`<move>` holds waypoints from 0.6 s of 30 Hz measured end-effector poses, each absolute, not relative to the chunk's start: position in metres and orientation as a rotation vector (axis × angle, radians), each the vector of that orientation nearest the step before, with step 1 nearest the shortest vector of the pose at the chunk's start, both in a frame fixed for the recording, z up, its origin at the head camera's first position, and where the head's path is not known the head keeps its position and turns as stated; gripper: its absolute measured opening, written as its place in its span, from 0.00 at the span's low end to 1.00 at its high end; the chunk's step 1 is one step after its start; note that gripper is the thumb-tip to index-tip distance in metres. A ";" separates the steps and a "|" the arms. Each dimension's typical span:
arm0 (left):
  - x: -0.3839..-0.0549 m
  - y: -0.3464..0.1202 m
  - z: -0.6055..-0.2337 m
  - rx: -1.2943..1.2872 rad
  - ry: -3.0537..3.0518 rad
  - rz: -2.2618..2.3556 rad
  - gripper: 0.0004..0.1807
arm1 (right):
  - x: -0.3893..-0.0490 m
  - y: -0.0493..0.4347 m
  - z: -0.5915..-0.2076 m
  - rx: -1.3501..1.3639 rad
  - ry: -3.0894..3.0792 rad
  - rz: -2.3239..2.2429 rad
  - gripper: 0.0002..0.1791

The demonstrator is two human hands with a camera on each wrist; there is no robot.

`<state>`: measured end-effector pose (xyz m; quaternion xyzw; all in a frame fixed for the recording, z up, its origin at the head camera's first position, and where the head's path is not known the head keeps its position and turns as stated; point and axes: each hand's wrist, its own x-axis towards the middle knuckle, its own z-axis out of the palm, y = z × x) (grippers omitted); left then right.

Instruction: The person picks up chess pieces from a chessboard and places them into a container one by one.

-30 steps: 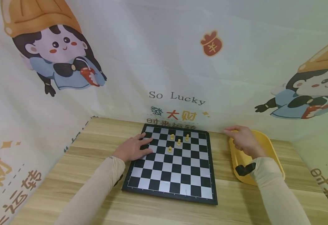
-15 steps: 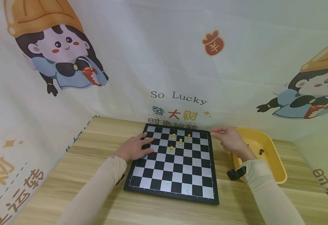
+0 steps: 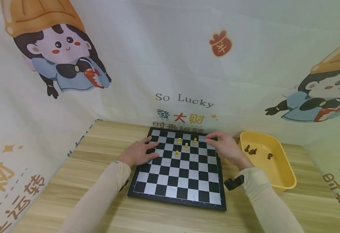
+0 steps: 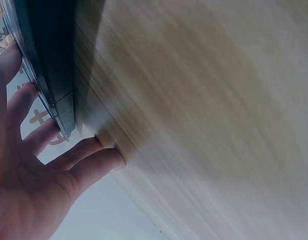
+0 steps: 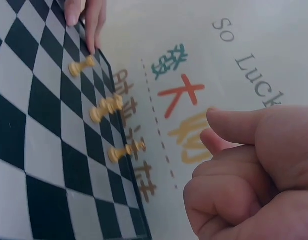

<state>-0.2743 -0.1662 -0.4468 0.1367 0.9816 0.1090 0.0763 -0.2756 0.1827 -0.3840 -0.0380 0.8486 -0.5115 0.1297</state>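
Observation:
A black-and-white chessboard (image 3: 173, 181) lies on the wooden table, with several pale yellow chess pieces (image 3: 186, 146) upright in its far half. My left hand (image 3: 137, 152) rests across the board's left edge with fingers spread; the left wrist view shows fingertips (image 4: 111, 157) touching the board's side and reaching past it. Over the far right corner of the board hovers my right hand (image 3: 223, 145), to the right of the nearest yellow piece (image 3: 195, 141). Its thumb and forefinger come together and its other fingers (image 5: 219, 192) are curled; I see nothing between them.
A yellow tray (image 3: 280, 176) stands right of the board, holding several dark brown chess pieces (image 3: 270, 156) near its far side. Behind the table hangs a printed white cloth (image 3: 158, 64). Bare wood (image 3: 106, 139) shows left of the board.
My right hand has moved left from above the tray to the board's far right corner, uncovering the brown pieces. My left hand and the yellow pieces have stayed put.

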 end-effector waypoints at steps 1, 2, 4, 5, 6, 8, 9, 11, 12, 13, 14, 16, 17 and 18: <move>-0.274 -0.166 -0.447 0.410 2.945 0.324 0.37 | -0.276 0.180 -0.386 -0.112 2.446 -1.504 0.23; -0.274 -0.166 -0.447 0.411 2.947 0.322 0.37 | -0.275 0.178 -0.387 -0.107 2.426 -1.521 0.23; -0.274 -0.165 -0.447 0.411 2.948 0.324 0.37 | -0.275 0.173 -0.390 -0.101 2.401 -1.537 0.22; -0.274 -0.165 -0.446 0.410 2.948 0.324 0.37 | -0.275 0.171 -0.392 -0.097 2.393 -1.543 0.22; -0.274 -0.166 -0.446 0.409 2.947 0.324 0.37 | -0.275 0.168 -0.393 -0.095 2.384 -1.552 0.22; -0.274 -0.166 -0.446 0.408 2.945 0.322 0.37 | -0.275 0.163 -0.396 -0.103 2.375 -1.552 0.21; -0.274 -0.166 -0.446 0.407 2.945 0.320 0.37 | -0.275 0.161 -0.398 -0.111 2.377 -1.548 0.21; -0.274 -0.166 -0.446 0.404 2.945 0.315 0.37 | -0.275 0.157 -0.402 -0.130 2.365 -1.555 0.20; -0.274 -0.166 -0.446 0.403 2.946 0.312 0.37 | -0.275 0.154 -0.403 -0.133 2.355 -1.564 0.20; -0.274 -0.166 -0.445 0.404 2.946 0.310 0.36 | -0.275 0.152 -0.405 -0.135 2.349 -1.567 0.20; -0.273 -0.166 -0.445 0.403 2.947 0.308 0.36 | -0.275 0.150 -0.408 -0.136 2.332 -1.583 0.20; -0.273 -0.165 -0.444 0.400 2.946 0.309 0.36 | -0.274 0.145 -0.411 -0.149 2.300 -1.610 0.20; -0.272 -0.165 -0.443 0.396 2.945 0.312 0.36 | -0.273 0.142 -0.413 -0.151 2.291 -1.616 0.20; -0.272 -0.165 -0.443 0.400 2.947 0.308 0.36 | -0.273 0.139 -0.414 -0.153 2.282 -1.623 0.20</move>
